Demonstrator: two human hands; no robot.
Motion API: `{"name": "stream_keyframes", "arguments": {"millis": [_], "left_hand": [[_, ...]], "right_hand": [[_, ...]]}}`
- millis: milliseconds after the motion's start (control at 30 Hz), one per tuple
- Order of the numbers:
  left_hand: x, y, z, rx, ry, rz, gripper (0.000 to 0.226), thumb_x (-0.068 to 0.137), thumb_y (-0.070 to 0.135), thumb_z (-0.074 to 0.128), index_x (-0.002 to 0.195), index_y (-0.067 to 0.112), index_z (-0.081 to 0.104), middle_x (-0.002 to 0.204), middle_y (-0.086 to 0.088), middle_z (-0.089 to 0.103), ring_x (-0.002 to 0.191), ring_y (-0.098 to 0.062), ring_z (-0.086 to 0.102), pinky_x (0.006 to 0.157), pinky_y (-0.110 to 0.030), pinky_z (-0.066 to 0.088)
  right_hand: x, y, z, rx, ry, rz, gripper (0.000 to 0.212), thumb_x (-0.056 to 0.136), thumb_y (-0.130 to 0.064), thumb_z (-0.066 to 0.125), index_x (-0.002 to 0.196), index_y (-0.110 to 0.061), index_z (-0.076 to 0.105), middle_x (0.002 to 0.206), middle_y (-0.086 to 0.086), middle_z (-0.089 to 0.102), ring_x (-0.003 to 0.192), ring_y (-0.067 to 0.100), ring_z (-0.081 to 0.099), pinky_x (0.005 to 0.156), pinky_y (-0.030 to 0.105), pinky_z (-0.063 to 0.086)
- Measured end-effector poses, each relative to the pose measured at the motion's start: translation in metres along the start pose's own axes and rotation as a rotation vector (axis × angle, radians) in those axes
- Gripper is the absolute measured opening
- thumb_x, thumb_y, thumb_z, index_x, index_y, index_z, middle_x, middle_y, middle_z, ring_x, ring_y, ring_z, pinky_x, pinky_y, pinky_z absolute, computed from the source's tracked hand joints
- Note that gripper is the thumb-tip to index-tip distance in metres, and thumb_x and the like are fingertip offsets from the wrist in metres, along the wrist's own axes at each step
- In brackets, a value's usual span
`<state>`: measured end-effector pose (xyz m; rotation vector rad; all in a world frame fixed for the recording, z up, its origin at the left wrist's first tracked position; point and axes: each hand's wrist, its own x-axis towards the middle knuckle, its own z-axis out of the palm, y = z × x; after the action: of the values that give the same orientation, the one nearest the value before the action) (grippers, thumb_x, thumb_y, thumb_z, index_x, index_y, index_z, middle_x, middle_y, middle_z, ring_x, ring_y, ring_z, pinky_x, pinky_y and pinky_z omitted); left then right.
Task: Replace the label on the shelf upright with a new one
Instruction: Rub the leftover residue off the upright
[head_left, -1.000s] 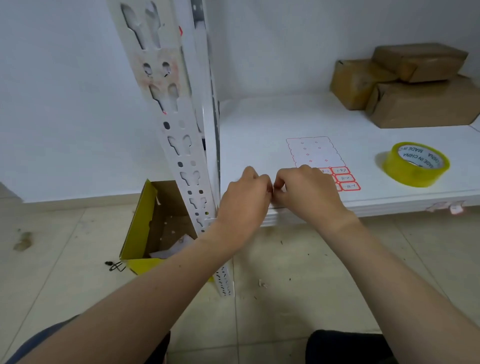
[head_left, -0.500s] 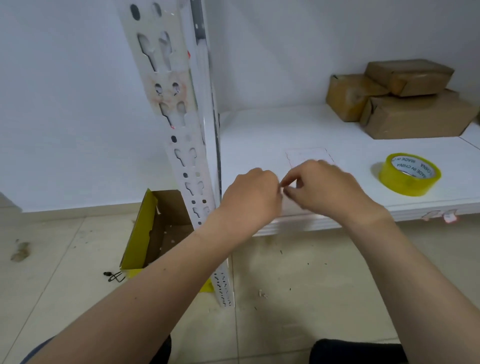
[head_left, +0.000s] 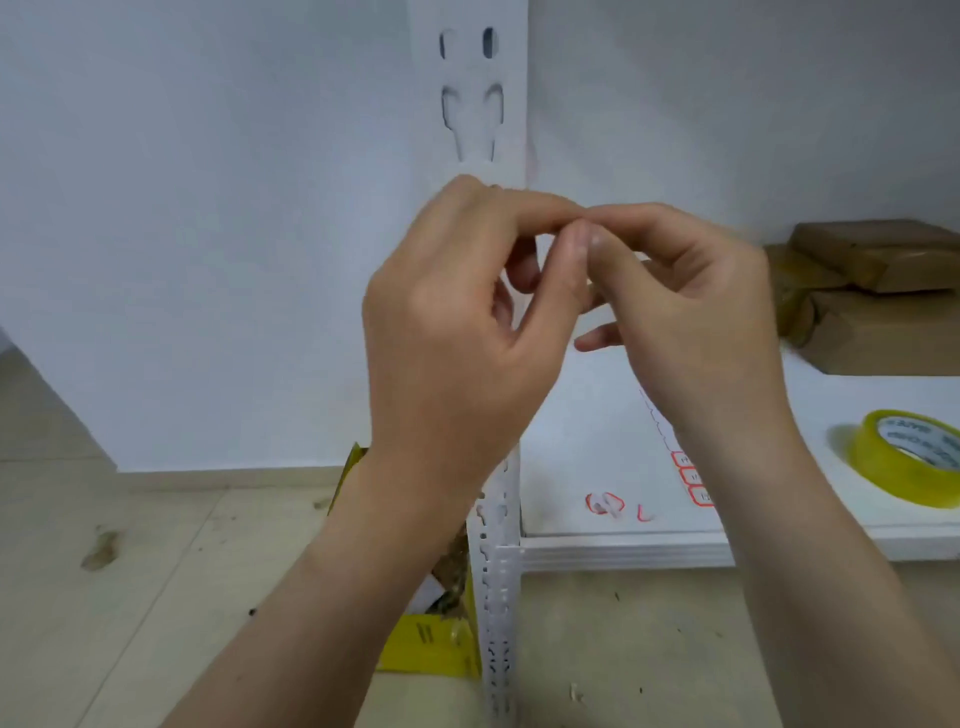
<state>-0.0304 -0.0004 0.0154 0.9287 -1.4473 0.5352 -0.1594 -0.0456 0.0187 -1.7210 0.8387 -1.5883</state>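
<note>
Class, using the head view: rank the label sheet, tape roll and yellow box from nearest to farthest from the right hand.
1. Label sheet: on the shelf, below the right hand.
2. Tape roll: on the shelf, further right.
3. Yellow box: on the floor, left of the upright.

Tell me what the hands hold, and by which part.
Cannot tell: fingers of the left hand and right hand meet in a pinch, hiding anything between them.

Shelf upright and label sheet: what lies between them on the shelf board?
Head view: between shelf upright and label sheet lie a crumpled red-edged label scrap and a smaller red bit.
</note>
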Motion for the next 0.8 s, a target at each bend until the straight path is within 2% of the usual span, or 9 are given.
{"name": "stream_keyframes", "arguments": {"millis": [67,133,233,300,333,467,600,733,800], "left_hand": [[0.004,-0.009,-0.008,-0.019,0.081,-0.054,0.003,0.099,0.010,0.068,0.100,0.011,0.071,0.087,-0.003,0.060,0.071,-0.010,0.054,0.060,-0.022,0.044],[0.008,-0.019,-0.013,-0.047,0.110,-0.214,0.013,0.099,0.016,0.067,0.111,0.019,0.065,0.102,-0.002,0.060,0.082,-0.007,0.057,0.065,-0.020,0.048],[0.010,-0.033,-0.017,-0.133,0.014,-0.498,0.024,0.102,0.025,0.062,0.126,0.024,0.064,0.117,0.010,0.067,0.100,-0.001,0.064,0.074,-0.013,0.052],[0.009,-0.037,-0.016,-0.240,-0.064,-0.586,0.026,0.103,0.024,0.060,0.129,0.023,0.066,0.115,0.013,0.072,0.103,0.000,0.069,0.083,-0.022,0.060],[0.008,-0.037,-0.015,-0.272,-0.086,-0.603,0.027,0.104,0.023,0.059,0.130,0.021,0.066,0.115,0.013,0.074,0.103,-0.002,0.070,0.085,-0.026,0.062],[0.009,-0.040,-0.015,-0.315,-0.114,-0.586,0.030,0.103,0.018,0.063,0.132,0.015,0.064,0.115,0.011,0.074,0.102,-0.001,0.072,0.081,-0.020,0.061],[0.010,-0.045,-0.016,-0.308,-0.133,-0.561,0.032,0.101,0.018,0.065,0.133,0.014,0.064,0.116,0.009,0.075,0.101,-0.002,0.073,0.081,-0.026,0.063],[0.013,-0.049,-0.016,-0.315,-0.135,-0.547,0.027,0.099,0.015,0.067,0.126,0.013,0.068,0.111,0.012,0.075,0.092,0.001,0.073,0.075,-0.018,0.060],[0.013,-0.051,-0.016,-0.313,-0.130,-0.541,0.023,0.099,0.016,0.068,0.121,0.012,0.071,0.109,0.010,0.076,0.088,-0.001,0.073,0.073,-0.019,0.060]], "right_hand": [[0.001,-0.001,0.011,-0.002,0.008,-0.005,0.007,0.095,-0.029,0.073,0.100,-0.031,0.076,0.093,-0.011,0.076,0.075,0.032,0.072,0.065,0.049,0.064],[0.002,-0.005,0.021,-0.019,0.010,-0.010,0.013,0.092,-0.035,0.076,0.105,-0.034,0.073,0.095,-0.014,0.075,0.076,0.029,0.072,0.067,0.049,0.063],[0.006,-0.008,0.034,-0.026,0.040,-0.007,0.023,0.088,-0.041,0.079,0.108,-0.032,0.071,0.095,-0.013,0.074,0.076,0.019,0.074,0.067,0.044,0.065],[0.009,-0.007,0.039,-0.055,0.074,-0.016,0.025,0.086,-0.041,0.082,0.106,-0.030,0.071,0.092,-0.014,0.073,0.075,0.016,0.074,0.066,0.041,0.065],[0.010,-0.006,0.040,-0.072,0.087,-0.023,0.025,0.085,-0.041,0.083,0.104,-0.030,0.070,0.091,-0.015,0.073,0.074,0.016,0.074,0.066,0.040,0.065],[0.013,-0.004,0.036,-0.104,0.063,-0.039,0.021,0.087,-0.036,0.082,0.104,-0.030,0.072,0.094,-0.015,0.075,0.075,0.014,0.075,0.066,0.037,0.065],[0.014,-0.004,0.030,-0.129,0.028,-0.053,0.018,0.089,-0.030,0.079,0.106,-0.030,0.072,0.096,-0.015,0.076,0.079,0.017,0.076,0.067,0.037,0.065],[0.011,-0.003,0.036,-0.102,0.077,-0.065,0.018,0.089,-0.028,0.079,0.106,-0.028,0.073,0.094,-0.014,0.076,0.076,0.017,0.075,0.066,0.037,0.065],[0.008,-0.001,0.042,-0.068,0.114,-0.072,0.017,0.089,-0.025,0.079,0.105,-0.025,0.072,0.093,-0.011,0.076,0.073,0.018,0.074,0.065,0.038,0.065]]}}
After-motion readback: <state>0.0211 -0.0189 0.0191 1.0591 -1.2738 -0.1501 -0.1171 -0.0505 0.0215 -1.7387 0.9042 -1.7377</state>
